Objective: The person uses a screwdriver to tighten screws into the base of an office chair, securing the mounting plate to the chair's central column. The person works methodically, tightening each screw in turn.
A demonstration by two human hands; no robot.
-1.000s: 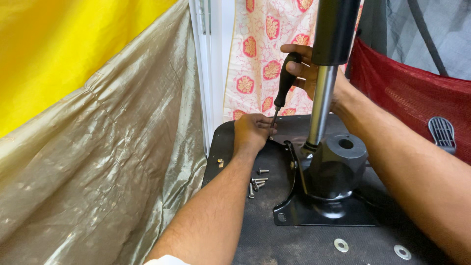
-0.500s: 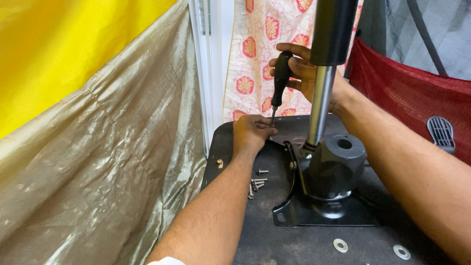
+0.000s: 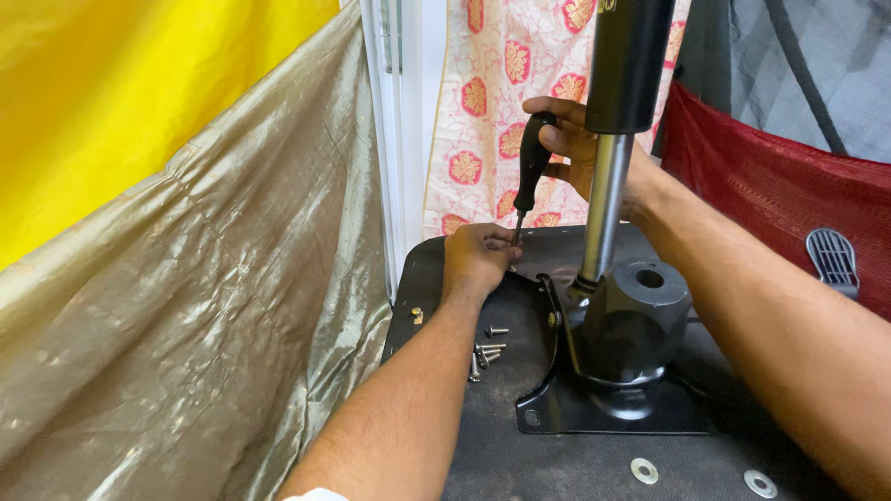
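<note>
My right hand (image 3: 574, 144) grips the black handle of a screwdriver (image 3: 530, 172), held nearly upright with its tip pointing down at my left hand (image 3: 479, 260). My left hand rests on the far edge of a black seat underside (image 3: 520, 455), its fingers pinched around something small at the screwdriver tip; what it is stays hidden. Just right of both hands a black metal mechanism (image 3: 622, 343) with a chrome gas-lift column (image 3: 605, 209) stands on the seat underside.
Several loose screws (image 3: 484, 353) lie beside my left forearm. Two washers (image 3: 644, 470) sit near the bottom edge. Gold and yellow cloth (image 3: 204, 278) hangs at left, a floral curtain (image 3: 492, 102) behind, red mesh fabric (image 3: 789, 195) with a grey lever (image 3: 832, 260) at right.
My right hand has shifted the screwdriver slightly left, more upright over my left hand's fingers. My left hand has stayed in place.
</note>
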